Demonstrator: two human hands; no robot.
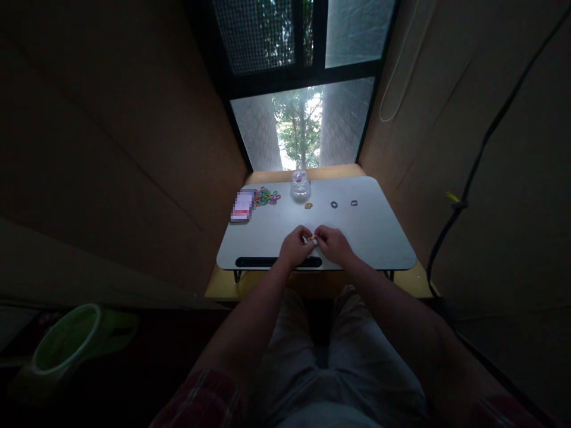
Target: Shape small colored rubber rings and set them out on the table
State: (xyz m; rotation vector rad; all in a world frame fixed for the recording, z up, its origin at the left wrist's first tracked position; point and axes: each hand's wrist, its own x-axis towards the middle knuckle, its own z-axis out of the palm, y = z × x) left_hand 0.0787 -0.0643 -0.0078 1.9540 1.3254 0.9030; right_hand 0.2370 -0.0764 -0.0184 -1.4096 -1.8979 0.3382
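Observation:
My left hand [296, 245] and my right hand [333, 244] meet fingertip to fingertip over the front middle of the white lap table [375, 238]. Both are closed around one small pale item [312, 238], too small to name. Beyond them lie a yellow band [308, 205], a dark band [334, 204] and another dark band [354, 203], spaced out in a row. A clear jar [300, 185] stands behind the yellow band. At the back left is a pile of colourful bands [266, 197].
A phone [242, 206] lies at the table's left edge, beside the pile. A dark slot [256, 261] runs along the front edge. A green basket [66, 339] is at the lower left. A dark cable [479, 151] hangs at the right.

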